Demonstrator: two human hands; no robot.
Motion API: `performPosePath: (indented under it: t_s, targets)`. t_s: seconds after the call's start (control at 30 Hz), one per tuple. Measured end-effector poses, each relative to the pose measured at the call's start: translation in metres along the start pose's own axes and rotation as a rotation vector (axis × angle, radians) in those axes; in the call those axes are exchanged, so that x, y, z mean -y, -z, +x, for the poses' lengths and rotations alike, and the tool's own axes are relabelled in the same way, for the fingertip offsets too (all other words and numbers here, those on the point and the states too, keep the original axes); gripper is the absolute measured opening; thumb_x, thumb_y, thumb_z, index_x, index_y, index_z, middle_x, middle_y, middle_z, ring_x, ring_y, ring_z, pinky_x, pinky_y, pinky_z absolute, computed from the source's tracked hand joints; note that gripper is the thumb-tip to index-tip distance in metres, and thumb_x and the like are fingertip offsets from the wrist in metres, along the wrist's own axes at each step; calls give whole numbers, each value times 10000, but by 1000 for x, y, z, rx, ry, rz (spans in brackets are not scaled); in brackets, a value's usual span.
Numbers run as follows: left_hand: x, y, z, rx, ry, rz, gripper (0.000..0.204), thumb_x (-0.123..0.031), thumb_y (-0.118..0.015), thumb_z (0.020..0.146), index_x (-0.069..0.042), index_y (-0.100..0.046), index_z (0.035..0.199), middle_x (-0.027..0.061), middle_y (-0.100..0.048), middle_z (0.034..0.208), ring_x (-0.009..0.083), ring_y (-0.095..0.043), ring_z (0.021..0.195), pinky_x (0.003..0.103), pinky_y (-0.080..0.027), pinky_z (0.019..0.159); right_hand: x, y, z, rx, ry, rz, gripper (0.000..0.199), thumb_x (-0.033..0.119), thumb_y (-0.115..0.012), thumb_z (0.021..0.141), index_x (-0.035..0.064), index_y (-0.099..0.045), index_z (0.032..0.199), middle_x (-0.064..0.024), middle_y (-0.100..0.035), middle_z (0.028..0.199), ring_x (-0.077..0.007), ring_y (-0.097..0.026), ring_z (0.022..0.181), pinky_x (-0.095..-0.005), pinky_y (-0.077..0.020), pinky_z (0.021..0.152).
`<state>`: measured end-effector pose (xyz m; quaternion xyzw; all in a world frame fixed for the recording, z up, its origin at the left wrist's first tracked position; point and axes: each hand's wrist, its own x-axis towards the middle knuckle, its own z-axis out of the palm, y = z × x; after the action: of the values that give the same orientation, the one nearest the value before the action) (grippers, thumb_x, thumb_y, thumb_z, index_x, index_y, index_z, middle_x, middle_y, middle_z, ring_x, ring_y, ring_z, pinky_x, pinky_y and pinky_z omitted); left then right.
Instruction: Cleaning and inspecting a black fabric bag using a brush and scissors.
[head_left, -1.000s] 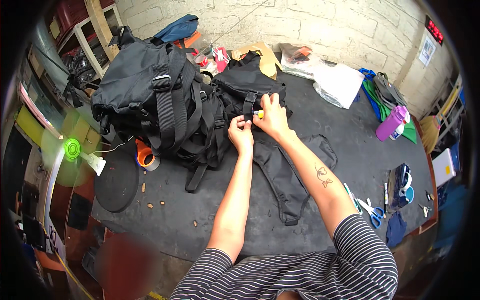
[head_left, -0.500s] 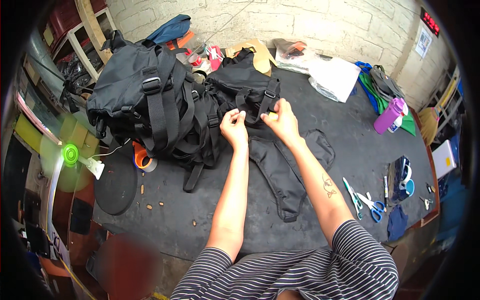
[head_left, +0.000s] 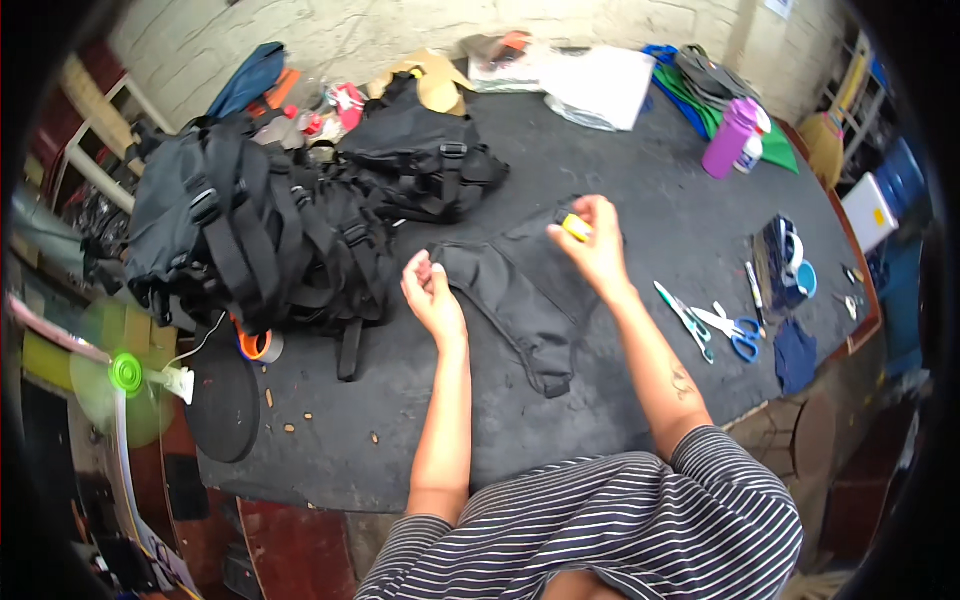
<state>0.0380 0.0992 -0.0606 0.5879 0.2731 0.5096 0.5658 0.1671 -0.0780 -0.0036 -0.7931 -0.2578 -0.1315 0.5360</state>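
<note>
My right hand (head_left: 597,250) is closed on a small yellow object (head_left: 577,227), its kind mostly hidden by the fingers. It is over the upper right end of a black padded fabric piece (head_left: 535,305) lying on the table. At that piece's upper left end is my left hand (head_left: 432,297), fingers loosely curled and apart from the thumb, with nothing visible in it. Whether it touches the fabric I cannot tell. Beyond my hands rests a small black bag (head_left: 430,165) with buckled straps. A large black backpack (head_left: 215,235) with hanging webbing straps stands to its left.
On the right lie teal-handled scissors (head_left: 687,318), blue-handled scissors (head_left: 735,330), a marker (head_left: 755,290) and a dark cloth (head_left: 795,355). A purple bottle (head_left: 732,138) stands farther back. Orange tape (head_left: 258,343) and a running fan (head_left: 127,373) are at left.
Both hands have come away from the small black bag to the padded fabric piece, moving farther apart. The yellow object stays in my right hand. The whole view has shifted.
</note>
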Motion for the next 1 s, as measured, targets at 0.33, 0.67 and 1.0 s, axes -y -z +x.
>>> performPosePath:
  t_s: [0.33,0.67,1.0]
  targets:
    - [-59,-55,-80,482,-164,169,121,-11,-579,811,-20,-621,925,80,-576,867,195,-558,821,285,-444,753,-119,208,-122,-255,-197,-575,306,93,-735,702,35,-524,915,-130,-537,866,-315,-571,814,-389,-460,708]
    - [-41,-100,-98,1327,-714,967,337,-63,-591,759,-24,-606,1094,150,-617,1045,294,-586,983,384,-428,834,-162,244,-103,-283,-308,-622,327,199,-728,700,68,-553,943,-124,-566,894,-322,-565,869,-428,-425,753]
    - [-81,-53,-110,1081,-585,614,348,-142,-674,744,-62,-609,1077,117,-573,1122,314,-492,1137,421,-386,936,-129,210,-127,103,-54,-617,238,108,-685,723,84,-638,955,-146,-547,905,-319,-508,884,-429,-399,817]
